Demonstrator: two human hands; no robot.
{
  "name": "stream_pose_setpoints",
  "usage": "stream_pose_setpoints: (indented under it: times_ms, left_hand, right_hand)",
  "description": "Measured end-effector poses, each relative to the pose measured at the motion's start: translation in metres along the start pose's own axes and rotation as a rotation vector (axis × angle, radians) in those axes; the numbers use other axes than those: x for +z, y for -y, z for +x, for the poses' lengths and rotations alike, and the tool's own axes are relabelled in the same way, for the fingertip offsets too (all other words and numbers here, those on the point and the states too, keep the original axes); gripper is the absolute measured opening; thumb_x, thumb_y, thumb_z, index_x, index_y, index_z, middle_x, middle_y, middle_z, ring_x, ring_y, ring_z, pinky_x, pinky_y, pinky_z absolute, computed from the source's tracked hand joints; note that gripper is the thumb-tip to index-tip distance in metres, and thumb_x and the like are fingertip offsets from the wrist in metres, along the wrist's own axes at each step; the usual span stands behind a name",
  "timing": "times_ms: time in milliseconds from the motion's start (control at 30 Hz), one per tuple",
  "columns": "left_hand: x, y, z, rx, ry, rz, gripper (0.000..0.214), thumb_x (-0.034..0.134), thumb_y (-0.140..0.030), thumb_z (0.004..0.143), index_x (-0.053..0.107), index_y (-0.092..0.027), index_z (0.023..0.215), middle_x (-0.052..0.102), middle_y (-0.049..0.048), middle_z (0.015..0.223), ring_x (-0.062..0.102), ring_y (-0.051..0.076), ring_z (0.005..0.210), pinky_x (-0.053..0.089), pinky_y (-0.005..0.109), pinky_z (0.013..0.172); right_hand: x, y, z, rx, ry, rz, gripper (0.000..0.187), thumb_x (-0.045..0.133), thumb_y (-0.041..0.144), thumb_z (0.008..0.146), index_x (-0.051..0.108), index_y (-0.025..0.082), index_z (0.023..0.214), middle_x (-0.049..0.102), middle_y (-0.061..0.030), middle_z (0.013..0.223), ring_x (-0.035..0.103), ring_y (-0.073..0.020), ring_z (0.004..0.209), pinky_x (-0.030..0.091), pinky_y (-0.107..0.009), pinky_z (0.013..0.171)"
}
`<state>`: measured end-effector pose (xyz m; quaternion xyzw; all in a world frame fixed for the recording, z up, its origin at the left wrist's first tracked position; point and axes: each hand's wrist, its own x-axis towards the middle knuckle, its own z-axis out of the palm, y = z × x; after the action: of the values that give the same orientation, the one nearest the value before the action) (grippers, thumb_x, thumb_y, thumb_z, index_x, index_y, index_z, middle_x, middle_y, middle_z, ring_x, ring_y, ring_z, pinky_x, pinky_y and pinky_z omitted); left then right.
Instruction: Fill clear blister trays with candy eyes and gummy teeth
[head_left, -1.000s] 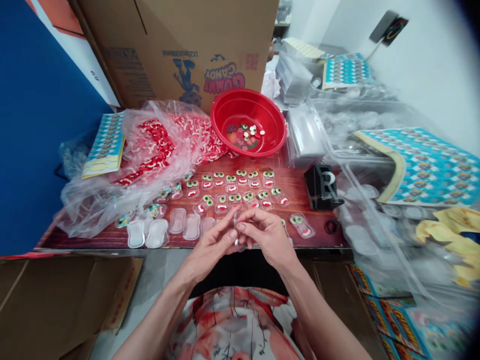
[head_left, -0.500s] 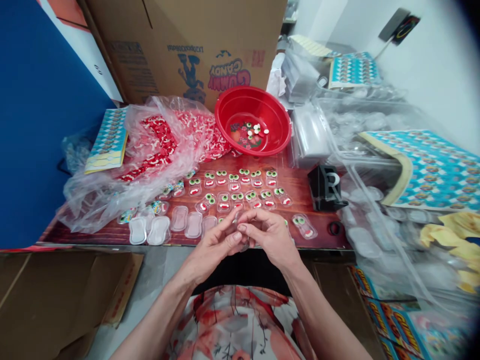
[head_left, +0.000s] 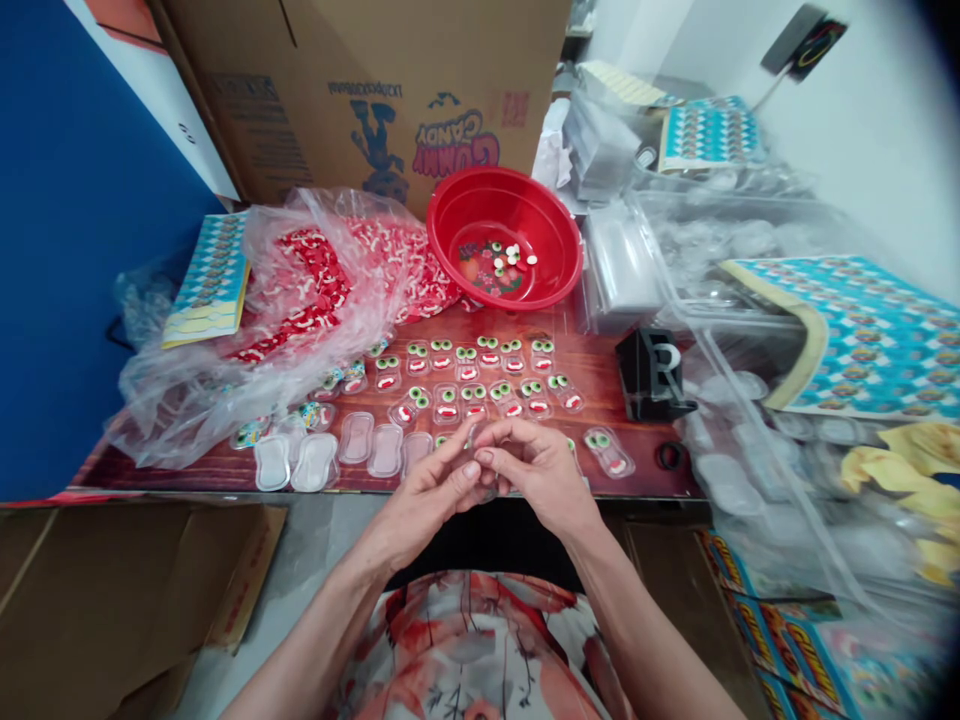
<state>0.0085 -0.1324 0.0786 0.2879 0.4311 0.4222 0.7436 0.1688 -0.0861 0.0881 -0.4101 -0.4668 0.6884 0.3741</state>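
My left hand [head_left: 427,495] and my right hand [head_left: 541,472] meet at the near edge of the wooden table [head_left: 600,355], fingers pinched together on a small clear plastic blister shell [head_left: 477,452] held between them. Just beyond my fingers lie rows of filled blister shells [head_left: 480,375] with green eye candies and red mouth candies. To the left of them sit several empty clear shells [head_left: 330,455]. A red bowl [head_left: 504,238] with a few loose candies stands at the back of the table.
A clear bag of red-and-white gummy candies [head_left: 300,300] spreads over the left side. A large cardboard candy box [head_left: 360,90] stands behind. A black tape dispenser [head_left: 651,375] sits at right, beside plastic sheeting and printed blue cards [head_left: 862,335]. A flattened carton [head_left: 112,590] lies lower left.
Both hands stay pinched on the small clear shell at the table edge; only the fingers shift slightly. The camera view has moved a little.
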Motion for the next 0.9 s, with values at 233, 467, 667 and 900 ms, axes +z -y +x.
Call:
stream_pose_setpoints:
  times_ms: [233,467,667,900]
  left_hand:
    - [0.0,0.004,0.002,-0.009,-0.027,-0.044,0.066,0.069,-0.039,0.088,0.044,-0.036,0.148,0.067,0.0043,0.129,0.065,0.018,0.108,0.05,0.041,0.104]
    - [-0.002,0.014,0.003,0.023,-0.107,0.021,0.064,0.064,-0.045,0.09,0.043,-0.035,0.149,0.056,0.0044,0.146,0.058,0.024,0.124,0.049,0.041,0.106]
    - [-0.005,0.014,-0.002,0.085,-0.145,0.302,0.061,0.056,-0.051,0.093,0.043,-0.033,0.15,0.034,0.0016,0.162,0.04,0.029,0.144,0.046,0.037,0.108]
    - [0.002,0.012,-0.006,0.1,-0.164,0.346,0.053,0.046,-0.051,0.097,0.04,-0.027,0.145,0.056,0.0087,0.139,0.063,0.022,0.112,0.057,0.034,0.089]
  right_hand:
    - [0.003,-0.002,0.001,-0.02,-0.031,-0.056,0.016,0.076,0.033,0.076,0.069,0.019,0.081,0.062,0.0027,0.063,0.057,-0.01,0.053,0.048,-0.022,0.051]
    - [0.01,-0.007,0.0,-0.047,-0.069,-0.127,0.01,0.068,0.029,0.081,0.067,0.019,0.083,0.063,0.0019,0.068,0.058,-0.0107,0.057,0.052,-0.022,0.054]
    - [0.01,-0.006,0.0,-0.014,-0.059,-0.142,0.011,0.068,0.029,0.081,0.067,0.019,0.086,0.064,0.0012,0.073,0.059,-0.0113,0.059,0.054,-0.024,0.056]
    - [0.011,-0.007,0.0,-0.072,-0.047,-0.201,0.007,0.064,0.024,0.081,0.065,0.019,0.086,0.062,0.0024,0.073,0.057,-0.0098,0.058,0.05,-0.021,0.055]
